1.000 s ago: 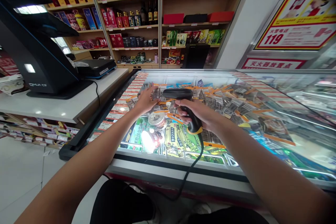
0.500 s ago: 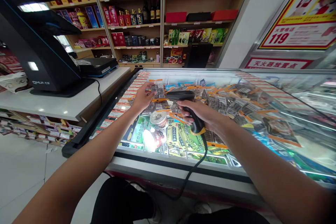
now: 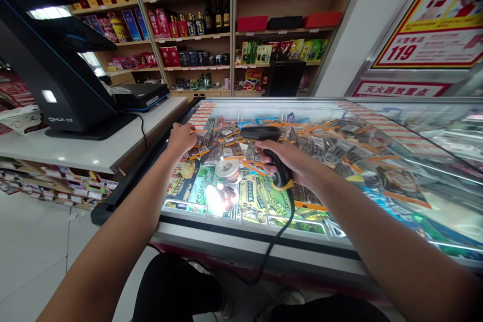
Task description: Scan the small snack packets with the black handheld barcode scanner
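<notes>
My right hand [image 3: 281, 158] is wrapped round the grip of a black and yellow barcode scanner [image 3: 261, 133], its head pointing left over the packets. A cable runs down from its handle. My left hand [image 3: 182, 137] is at the left side of the chest freezer [image 3: 171, 222], its fingers curled together at a clear packet with an orange edge [image 3: 199, 154]; the fingertips are partly hidden. Many similar packets [image 3: 230, 151] lie in a heap between and beyond the hands. Nearer to me is a round tub [image 3: 227, 168], with green and yellow packs [image 3: 252, 196] beside it.
On the left, a white counter [image 3: 90, 148] carries a black till [image 3: 75, 110] and a flat black scale [image 3: 140, 95]. Shelves [image 3: 192, 37] with boxes and bottles stand behind the freezer. A poster [image 3: 430, 35] hangs on the right wall.
My left hand has moved left and slightly towards me from the middle packets. Fewer price labels show along the freezer's left side, and more of a dark pack is visible. The scanner has hardly moved.
</notes>
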Available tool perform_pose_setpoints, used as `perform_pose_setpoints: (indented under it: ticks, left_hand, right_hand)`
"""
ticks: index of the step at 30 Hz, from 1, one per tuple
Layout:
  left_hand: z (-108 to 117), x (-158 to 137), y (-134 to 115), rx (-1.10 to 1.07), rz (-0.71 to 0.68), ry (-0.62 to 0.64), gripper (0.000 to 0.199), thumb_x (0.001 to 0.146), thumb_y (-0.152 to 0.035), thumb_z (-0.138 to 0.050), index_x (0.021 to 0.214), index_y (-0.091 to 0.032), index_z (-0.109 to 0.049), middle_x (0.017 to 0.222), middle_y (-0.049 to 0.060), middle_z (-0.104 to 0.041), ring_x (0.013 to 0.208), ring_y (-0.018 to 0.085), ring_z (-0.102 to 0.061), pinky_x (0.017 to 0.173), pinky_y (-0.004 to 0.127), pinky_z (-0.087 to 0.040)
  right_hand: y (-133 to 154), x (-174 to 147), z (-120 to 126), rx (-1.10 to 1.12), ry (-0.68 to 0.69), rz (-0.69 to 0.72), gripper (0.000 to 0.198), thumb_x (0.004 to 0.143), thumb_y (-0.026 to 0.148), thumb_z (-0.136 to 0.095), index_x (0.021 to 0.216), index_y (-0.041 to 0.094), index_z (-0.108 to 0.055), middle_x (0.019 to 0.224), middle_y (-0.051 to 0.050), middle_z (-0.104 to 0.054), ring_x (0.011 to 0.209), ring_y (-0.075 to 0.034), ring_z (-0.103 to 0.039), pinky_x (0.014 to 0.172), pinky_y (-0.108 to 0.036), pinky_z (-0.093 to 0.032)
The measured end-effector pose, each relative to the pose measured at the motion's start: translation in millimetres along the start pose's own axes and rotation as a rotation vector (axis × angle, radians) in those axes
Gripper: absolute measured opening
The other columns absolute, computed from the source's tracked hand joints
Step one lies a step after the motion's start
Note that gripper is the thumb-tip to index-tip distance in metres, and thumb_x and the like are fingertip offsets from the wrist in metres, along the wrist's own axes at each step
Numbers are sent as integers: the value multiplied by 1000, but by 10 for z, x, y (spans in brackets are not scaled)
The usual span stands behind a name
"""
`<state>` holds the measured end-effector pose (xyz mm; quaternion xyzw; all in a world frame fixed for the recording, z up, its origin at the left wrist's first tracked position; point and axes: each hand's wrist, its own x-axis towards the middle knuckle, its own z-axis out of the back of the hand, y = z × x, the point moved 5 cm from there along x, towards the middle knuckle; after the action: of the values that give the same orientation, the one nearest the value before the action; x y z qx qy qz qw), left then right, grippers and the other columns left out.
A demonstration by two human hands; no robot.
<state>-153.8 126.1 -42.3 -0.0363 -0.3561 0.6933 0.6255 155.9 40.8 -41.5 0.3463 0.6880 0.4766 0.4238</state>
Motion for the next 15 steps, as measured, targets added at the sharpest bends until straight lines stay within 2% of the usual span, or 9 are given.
perform_pose_setpoints:
  ticks: [2, 3, 5, 8, 12, 15]
  left_hand:
    - [29, -105, -124, 219, -52, 6, 30, 84, -31, -63, 111, -23, -72, 132, 20, -55, 125, 43, -53, 100, 58, -44]
    - [6, -174, -225, 284, -95, 41, 33, 88, -34, -58, 117, -24, -71, 137, 19, -53, 129, 42, -50, 103, 58, -43]
    - [-90, -325, -452, 339, -200, 147, 39, 96, -45, -48, 120, -23, -69, 136, 18, -55, 131, 41, -49, 106, 57, -41]
    - [-272, -513, -695, 377, -310, 313, 56, 93, -67, -46, 118, -21, -66, 135, 18, -56, 133, 41, -47, 110, 56, -37]
    - [-368, -554, -741, 330, -325, 411, 56, 87, -69, -56, 114, -20, -61, 134, 18, -58, 130, 40, -49, 108, 56, -37]
    - [-311, -486, -656, 228, -267, 438, 56, 78, -66, -70, 111, -22, -58, 117, 14, -68, 118, 38, -59, 105, 54, -39]
  right_hand:
    - [-7, 3, 10, -11, -8, -12, 29, 86, 42, -79, 84, 20, -60, 63, 2, -46, 46, -8, -38, 42, -24, -30]
    - [-8, 1, 13, -13, -14, -19, 28, 87, 41, -78, 84, 20, -60, 63, 2, -46, 46, -8, -39, 42, -24, -31]
    - [-8, -6, 12, -13, -25, -36, 26, 88, 41, -77, 87, 20, -61, 64, 2, -47, 47, -9, -40, 43, -24, -32]
    - [-1, -17, 3, -24, -45, -51, 24, 90, 39, -75, 89, 20, -60, 64, 2, -47, 47, -9, -40, 44, -24, -32]
    - [3, -34, -11, -47, -50, -53, 23, 90, 38, -75, 88, 20, -61, 64, 2, -47, 47, -9, -40, 44, -25, -33]
    - [7, -70, -37, -60, -14, -58, 25, 90, 40, -74, 86, 19, -61, 65, 2, -46, 48, -8, -40, 45, -24, -33]
